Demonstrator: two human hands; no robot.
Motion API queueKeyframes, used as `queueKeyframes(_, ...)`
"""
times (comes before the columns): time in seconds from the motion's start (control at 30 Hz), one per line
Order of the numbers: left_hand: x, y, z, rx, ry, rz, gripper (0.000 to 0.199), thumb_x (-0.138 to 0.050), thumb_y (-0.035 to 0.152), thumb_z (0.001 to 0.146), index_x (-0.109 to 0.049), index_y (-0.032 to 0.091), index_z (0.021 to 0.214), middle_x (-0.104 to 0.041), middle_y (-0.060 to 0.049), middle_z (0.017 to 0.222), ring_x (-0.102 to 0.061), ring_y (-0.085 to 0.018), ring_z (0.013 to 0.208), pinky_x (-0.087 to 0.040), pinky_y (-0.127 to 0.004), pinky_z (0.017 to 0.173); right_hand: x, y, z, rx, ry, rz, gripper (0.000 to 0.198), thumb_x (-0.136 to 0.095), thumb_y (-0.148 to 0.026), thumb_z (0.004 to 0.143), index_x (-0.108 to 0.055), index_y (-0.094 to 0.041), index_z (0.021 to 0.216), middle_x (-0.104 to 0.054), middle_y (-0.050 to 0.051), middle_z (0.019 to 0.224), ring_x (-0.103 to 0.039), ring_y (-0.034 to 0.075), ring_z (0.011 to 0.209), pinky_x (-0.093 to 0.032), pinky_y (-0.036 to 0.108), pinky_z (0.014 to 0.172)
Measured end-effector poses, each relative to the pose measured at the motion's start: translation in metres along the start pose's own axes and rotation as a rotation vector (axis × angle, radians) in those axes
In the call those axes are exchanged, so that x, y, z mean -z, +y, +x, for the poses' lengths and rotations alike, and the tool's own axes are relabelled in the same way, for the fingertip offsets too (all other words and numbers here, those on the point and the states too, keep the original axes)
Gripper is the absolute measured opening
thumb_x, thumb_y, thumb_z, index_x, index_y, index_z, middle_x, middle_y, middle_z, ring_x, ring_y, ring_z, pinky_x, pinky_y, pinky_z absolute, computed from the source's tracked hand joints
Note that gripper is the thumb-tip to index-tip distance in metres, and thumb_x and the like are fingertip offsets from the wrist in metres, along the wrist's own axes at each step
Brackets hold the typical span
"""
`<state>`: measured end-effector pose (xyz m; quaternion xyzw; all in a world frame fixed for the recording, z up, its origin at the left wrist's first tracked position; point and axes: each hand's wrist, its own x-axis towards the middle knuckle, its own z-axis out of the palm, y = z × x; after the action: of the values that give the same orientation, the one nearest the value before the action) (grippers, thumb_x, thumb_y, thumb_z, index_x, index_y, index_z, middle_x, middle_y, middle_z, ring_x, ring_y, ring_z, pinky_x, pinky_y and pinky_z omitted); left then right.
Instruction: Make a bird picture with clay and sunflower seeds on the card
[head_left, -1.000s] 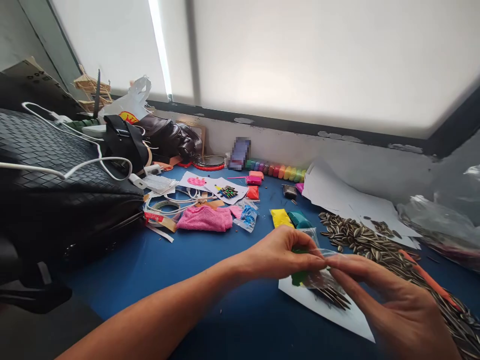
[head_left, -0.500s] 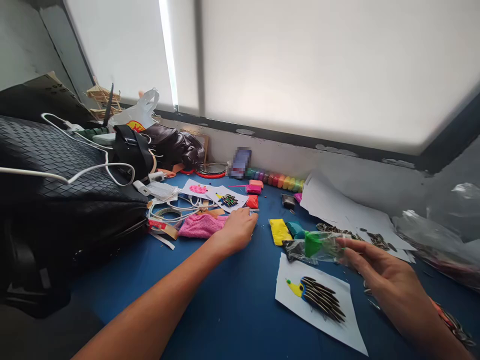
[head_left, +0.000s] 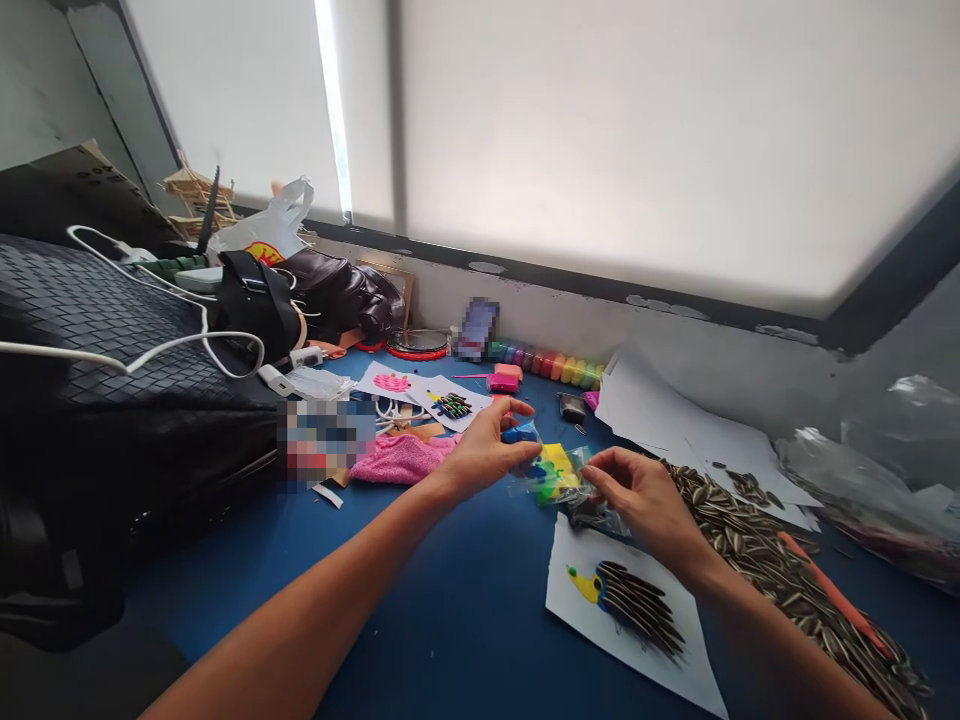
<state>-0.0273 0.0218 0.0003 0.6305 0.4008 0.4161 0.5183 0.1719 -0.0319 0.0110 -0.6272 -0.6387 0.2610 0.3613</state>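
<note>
My left hand point(head_left: 484, 440) is closed, thumb and fingers around a small blue clay packet point(head_left: 521, 432). My right hand point(head_left: 641, 495) pinches the edge of a clear plastic packet with green clay point(head_left: 545, 492), which hangs close to my left hand. Behind this packet a yellow clay packet point(head_left: 556, 458) lies on the table, partly covered. Below my hands is a white sheet point(head_left: 570, 575) bearing a hedgehog figure point(head_left: 637, 605), with a yellow face, a green nose and dark striped seeds as spines.
A pile of striped sunflower seeds point(head_left: 750, 540) spreads at the right, with an orange strip point(head_left: 832, 590) among it. White paper point(head_left: 675, 410) lies behind. A pink cloth point(head_left: 401, 458), two smaller hedgehog pictures point(head_left: 454, 402), and a black bag point(head_left: 135, 420) occupy the left side.
My right hand has moved left with the green clay packet, towards my left hand. My left hand has lifted and turned, and the blue packet now shows in it.
</note>
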Motion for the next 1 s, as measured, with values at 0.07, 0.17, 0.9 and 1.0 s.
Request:
queueKeyframes(0.07,-0.002,0.001,-0.003,0.044,-0.015,-0.107,0.040,-0.071,0.015,0.077,-0.057,0.014,0.114,-0.058,-0.010,0.109,-0.061,-0.012,0.078,-0.049,-0.018,0.058,-0.003,0.000,0.004,0.012,-0.008,-0.021,0.035,-0.056,-0.052,0.082,-0.067,-0.019,0.084,-0.069,0.005,0.070,-0.066,0.020,0.063,-0.051,0.033,0.061)
queueKeyframes(0.17,-0.006,0.003,-0.004,0.121,-0.053,-0.252,0.031,-0.068,0.019,0.084,-0.059,0.013,0.113,-0.061,-0.007,0.097,-0.061,-0.010,0.072,-0.051,-0.019,0.060,-0.003,-0.002,0.004,0.041,0.054,-0.081,0.036,-0.057,-0.047,0.081,-0.066,-0.019,0.102,-0.072,0.008,0.088,-0.068,0.022,0.075,-0.051,0.035,0.066)
queueKeyframes(0.9,-0.024,0.011,-0.019,0.268,-0.238,-0.659,0.033,-0.079,0.019,0.075,-0.053,0.013,0.093,-0.069,-0.009,0.086,-0.069,-0.019,0.069,-0.059,-0.035,0.061,0.043,-0.007,-0.059,-0.116,0.039,0.008,0.048,-0.064,-0.068,0.072,-0.064,-0.021,0.078,-0.070,0.005,0.071,-0.064,0.019,0.057,-0.053,0.032,0.056)
queueKeyframes(1.0,-0.021,0.016,-0.018,0.240,-0.201,-0.695,0.035,-0.077,0.020,0.077,-0.050,0.014,0.098,-0.068,-0.007,0.090,-0.069,-0.017,0.069,-0.059,-0.034,0.062,0.037,-0.016,-0.061,-0.163,0.012,0.129,0.047,-0.071,-0.065,0.066,-0.068,-0.020,0.081,-0.069,0.004,0.070,-0.062,0.018,0.058,-0.054,0.032,0.058)
